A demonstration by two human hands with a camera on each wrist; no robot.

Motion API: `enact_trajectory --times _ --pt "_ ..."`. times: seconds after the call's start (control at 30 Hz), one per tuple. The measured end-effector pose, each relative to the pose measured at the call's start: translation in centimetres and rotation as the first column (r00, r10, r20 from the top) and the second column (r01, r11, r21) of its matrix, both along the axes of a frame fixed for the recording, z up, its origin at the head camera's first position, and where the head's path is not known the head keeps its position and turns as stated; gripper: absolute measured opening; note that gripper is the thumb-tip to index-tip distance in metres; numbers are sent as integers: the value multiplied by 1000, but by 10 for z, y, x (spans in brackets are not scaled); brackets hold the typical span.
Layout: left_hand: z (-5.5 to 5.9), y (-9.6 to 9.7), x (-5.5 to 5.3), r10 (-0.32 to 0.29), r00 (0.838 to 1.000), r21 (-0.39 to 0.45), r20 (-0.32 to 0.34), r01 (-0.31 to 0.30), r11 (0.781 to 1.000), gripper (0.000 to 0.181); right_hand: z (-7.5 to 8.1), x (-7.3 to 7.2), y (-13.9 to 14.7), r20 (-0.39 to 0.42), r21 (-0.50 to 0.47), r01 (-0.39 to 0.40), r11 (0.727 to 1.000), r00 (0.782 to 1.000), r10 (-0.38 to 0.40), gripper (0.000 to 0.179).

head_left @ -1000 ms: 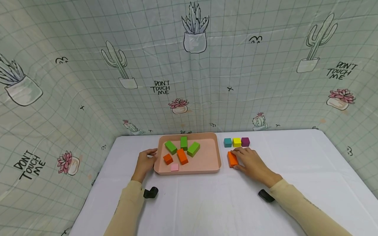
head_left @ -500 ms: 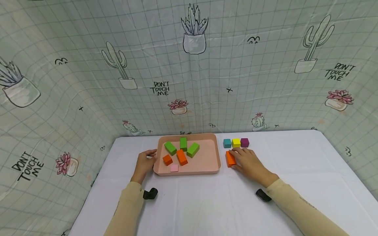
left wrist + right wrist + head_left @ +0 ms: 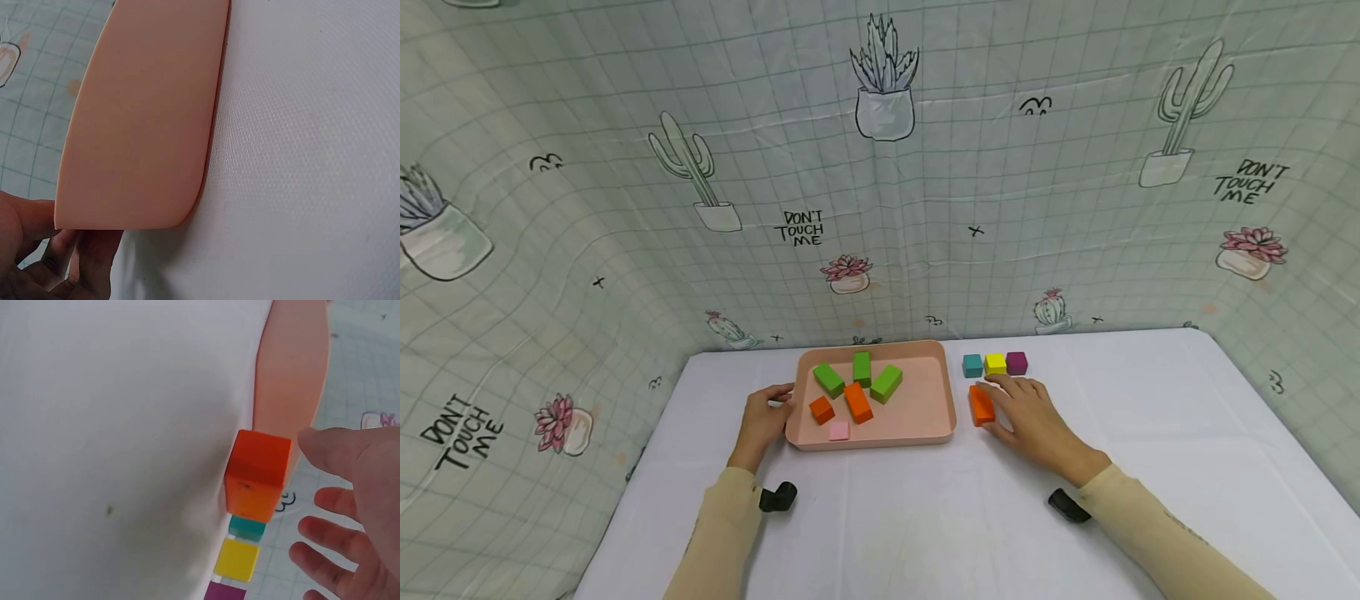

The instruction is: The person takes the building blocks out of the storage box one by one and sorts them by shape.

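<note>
My left hand [image 3: 762, 425] grips the left end of a peach tray [image 3: 917, 408], thumb at the rim and fingers curled against the end wall in the left wrist view. Inside the tray are several green blocks, among them one green block [image 3: 887, 383], plus a long orange block [image 3: 858, 403], a smaller orange block [image 3: 822, 409] and a pink block [image 3: 838, 431]. Right of the tray, another orange block [image 3: 980, 407] lies on the table. Beside it is my right hand [image 3: 1030, 421], its fingers spread and relaxed; the right wrist view shows the thumb tip close to the block.
Beyond the right hand, a teal cube [image 3: 972, 366], a yellow cube [image 3: 995, 363] and a purple cube [image 3: 1017, 363] stand in a row. A patterned cloth [image 3: 925, 192] rises behind the white table [image 3: 887, 525]. Black wrist cameras sit at both sleeves.
My right hand has shifted the orange block slightly toward the tray, then loosened its fingers from it. The left hand stays at the tray; the head view has shifted a little.
</note>
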State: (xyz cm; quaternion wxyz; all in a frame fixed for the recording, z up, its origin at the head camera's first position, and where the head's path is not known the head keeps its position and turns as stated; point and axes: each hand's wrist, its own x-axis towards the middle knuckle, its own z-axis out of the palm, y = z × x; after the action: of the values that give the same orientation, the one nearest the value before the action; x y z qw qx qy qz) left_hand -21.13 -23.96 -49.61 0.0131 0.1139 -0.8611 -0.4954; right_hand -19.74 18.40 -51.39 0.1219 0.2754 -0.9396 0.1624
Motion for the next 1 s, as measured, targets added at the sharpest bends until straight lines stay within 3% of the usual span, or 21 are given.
enact_trajectory --times 0.27,0.53,0.83,1.0 --pt "0 -1 3 8 999 -7 -44 -8 1000 36 10 5 -14 2 -13 -31 999 1000 31 57" --pt "-1 -2 2 7 1000 20 0 -7 1000 37 9 8 -25 -52 -45 -97 994 994 95 55" --pt "-1 -2 3 6 1000 19 2 -6 1000 37 10 9 -42 -45 -15 -153 988 987 152 57" --pt "-1 -1 1 7 1000 25 7 -7 1000 37 12 6 -50 -79 -9 -190 982 979 188 59"
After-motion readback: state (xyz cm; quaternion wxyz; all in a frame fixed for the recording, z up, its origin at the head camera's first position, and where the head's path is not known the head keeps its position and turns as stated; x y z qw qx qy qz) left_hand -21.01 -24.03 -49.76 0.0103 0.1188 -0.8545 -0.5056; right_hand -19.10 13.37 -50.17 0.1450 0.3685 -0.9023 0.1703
